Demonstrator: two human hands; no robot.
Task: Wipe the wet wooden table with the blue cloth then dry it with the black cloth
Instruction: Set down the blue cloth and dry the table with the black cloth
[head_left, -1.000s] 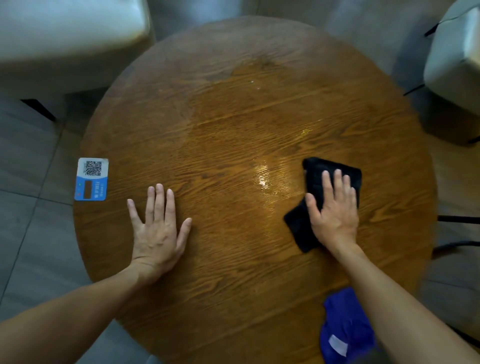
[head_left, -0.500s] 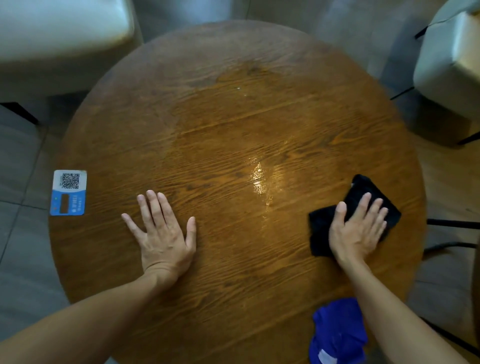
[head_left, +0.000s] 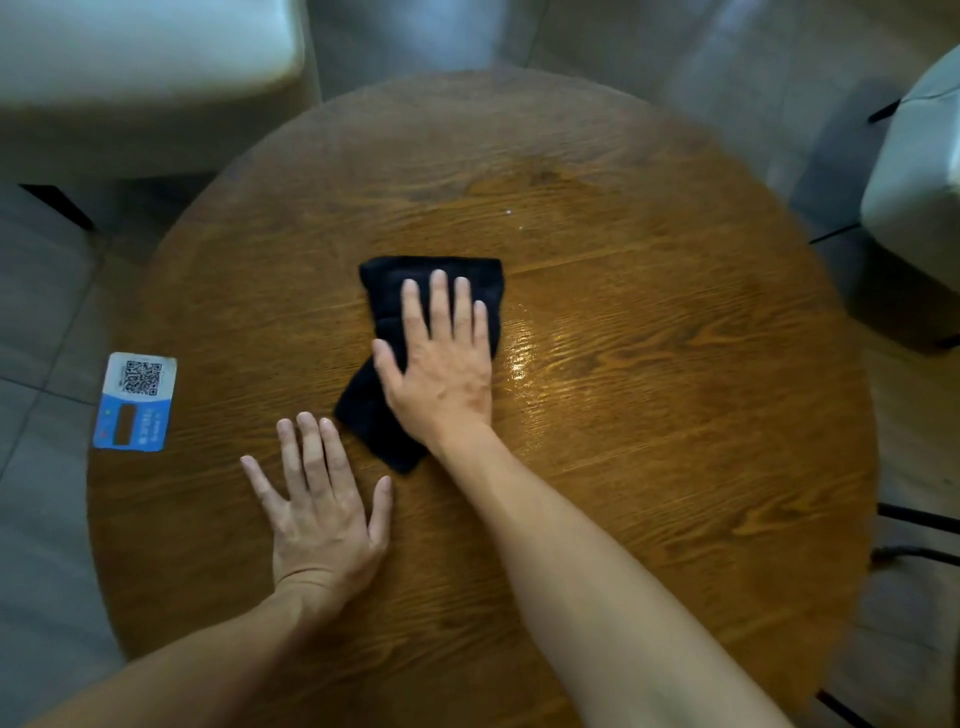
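Now right hand (head_left: 439, 371) presses flat on black cloth (head_left: 384, 312); left hand (head_left: 322, 512) splayed beside it.

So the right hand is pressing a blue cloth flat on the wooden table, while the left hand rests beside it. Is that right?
Not quite. In the head view the cloth under the right hand is the black cloth, not blue. It does lie flat on the wooden table, with the left hand beside it.

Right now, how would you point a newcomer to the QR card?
Start at the round wooden table and follow its rim to the left edge, beyond the flat left hand. The QR card lies there: small, white above, blue below, the only printed thing on the wood.
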